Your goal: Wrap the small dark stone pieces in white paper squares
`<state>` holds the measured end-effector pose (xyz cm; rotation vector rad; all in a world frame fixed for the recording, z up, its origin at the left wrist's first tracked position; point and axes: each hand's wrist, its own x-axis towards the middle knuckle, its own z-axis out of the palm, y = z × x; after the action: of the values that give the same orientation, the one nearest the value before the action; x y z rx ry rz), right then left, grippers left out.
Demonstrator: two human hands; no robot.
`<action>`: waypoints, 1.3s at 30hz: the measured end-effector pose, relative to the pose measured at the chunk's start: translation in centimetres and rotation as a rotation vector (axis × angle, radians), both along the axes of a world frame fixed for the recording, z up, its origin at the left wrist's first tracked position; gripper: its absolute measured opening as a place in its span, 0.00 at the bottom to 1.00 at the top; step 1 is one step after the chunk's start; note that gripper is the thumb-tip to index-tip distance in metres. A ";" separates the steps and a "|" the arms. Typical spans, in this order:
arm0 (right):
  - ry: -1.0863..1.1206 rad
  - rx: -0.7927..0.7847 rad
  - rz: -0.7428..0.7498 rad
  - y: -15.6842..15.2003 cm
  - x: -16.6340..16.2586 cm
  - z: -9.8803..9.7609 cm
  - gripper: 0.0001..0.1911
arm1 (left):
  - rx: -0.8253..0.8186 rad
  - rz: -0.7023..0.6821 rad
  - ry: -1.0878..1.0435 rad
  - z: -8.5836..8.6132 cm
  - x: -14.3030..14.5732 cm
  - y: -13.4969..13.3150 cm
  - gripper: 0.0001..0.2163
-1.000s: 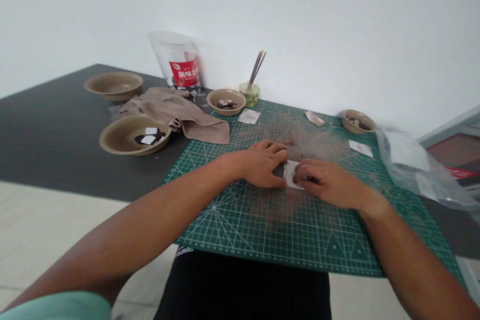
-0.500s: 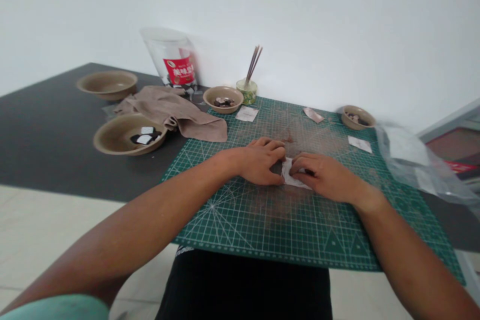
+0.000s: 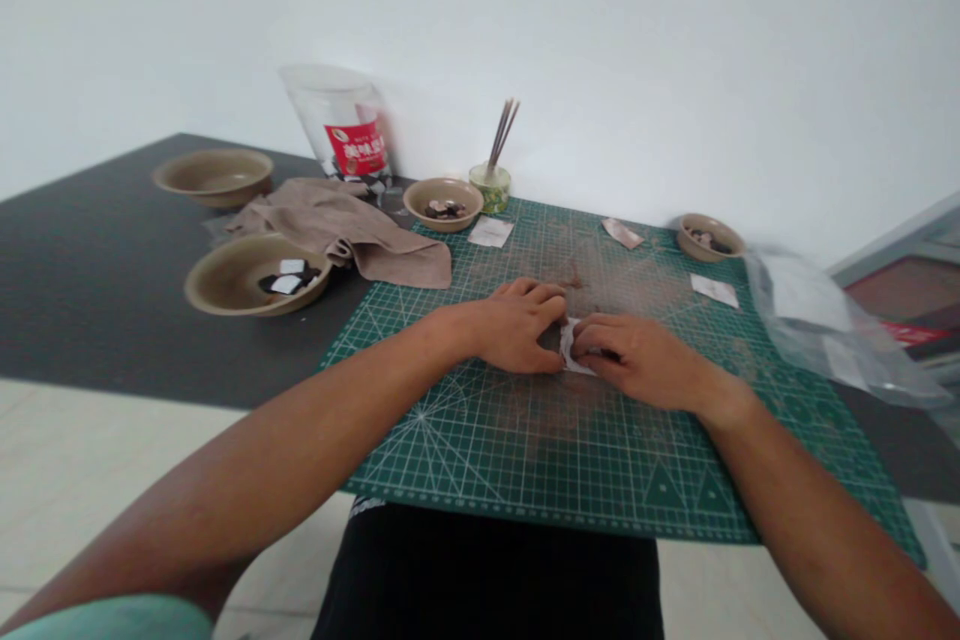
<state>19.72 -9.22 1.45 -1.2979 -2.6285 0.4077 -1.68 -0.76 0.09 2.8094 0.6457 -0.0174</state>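
Note:
A small white sheet [image 3: 576, 360], perhaps sandpaper lying face down, is on the green cutting mat [image 3: 480, 460]. My left hand [image 3: 519, 328] presses on its left edge, thumb and fingertips apart at two corners. Over the sheet's right part, my right hand [image 3: 637, 355] is closed with the fingertips pointing down. A dark spot shows between its thumb and fingers; what it grips is too hidden to name. Brown dust is spread over the mat around both hands.
Behind are a bowl of small dark and light pieces [image 3: 444, 205], sticks in a green jar [image 3: 491, 188] and a similar bowl [image 3: 711, 238]. Loose sheets [image 3: 491, 231] lie nearby. To the left are a brown cloth [image 3: 330, 220], two larger bowls [image 3: 214, 175] and a clear tub [image 3: 337, 120]; right, a plastic bag [image 3: 825, 320].
My right hand has slid slightly left over the sheet, towards my left hand. The left hand stays on the sheet's edge. The whole view has shifted slightly.

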 end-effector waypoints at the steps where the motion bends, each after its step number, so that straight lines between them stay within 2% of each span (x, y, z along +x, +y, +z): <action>1: -0.002 0.007 -0.013 0.1 0.2 0.0 0.07 | -0.001 0.002 0.001 0.0 0.0 0.0 0.26; 5: 0.003 0.014 -0.159 0.1 0.9 0.1 0.07 | -0.014 0.021 0.019 0.4 0.0 -0.2 0.26; 10: 0.051 -0.044 0.000 -0.1 0.1 0.0 0.07 | 0.000 0.006 0.017 0.4 0.1 -0.2 0.26; 13: 0.047 -0.006 -0.128 0.3 0.4 0.0 0.07 | 0.003 0.014 0.008 0.3 0.1 -0.2 0.26; 15: 0.031 -0.038 -0.209 0.4 0.9 0.2 0.06 | 0.002 0.020 0.004 0.3 0.1 -0.3 0.26; 18: 0.063 -0.149 -0.100 0.0 1.2 0.5 0.05 | -0.001 0.017 0.008 0.3 0.1 -0.3 0.26; 20: 0.098 -0.152 -0.012 0.0 0.9 0.4 0.05 | 0.004 0.010 0.004 0.2 0.1 -0.2 0.26; 22: 0.096 -0.069 -0.042 0.2 0.7 0.2 0.06 | 0.009 0.008 -0.003 0.2 0.1 -0.2 0.26; 24: 0.057 0.003 -0.155 0.4 1.0 0.2 0.07 | 0.010 0.013 -0.006 0.2 0.1 -0.2 0.26; 26: 0.012 -0.028 -0.209 0.5 1.4 0.4 0.06 | 0.005 0.016 0.000 0.2 0.1 -0.2 0.26; 29: 0.026 -0.147 -0.071 0.2 1.3 0.6 0.05 | -0.003 0.015 0.014 0.3 0.1 -0.2 0.27; 31: 0.064 -0.129 0.001 0.1 1.0 0.4 0.05 | -0.002 0.011 0.015 0.3 0.1 -0.2 0.27; 35: 0.018 0.013 -0.181 0.5 1.3 0.3 0.08 | -0.004 0.020 0.021 0.4 0.1 -0.3 0.27; 37: -0.028 -0.041 -0.193 0.5 1.8 0.7 0.07 | -0.013 0.026 0.026 0.6 0.1 -0.3 0.27; 39: -0.008 -0.155 -0.095 0.1 1.8 0.9 0.06 | -0.023 0.021 0.031 0.7 0.1 -0.3 0.26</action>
<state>21.47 -9.09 2.40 -1.4674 -2.5729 0.6022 -1.60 -1.11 0.81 2.7848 0.6782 -0.0642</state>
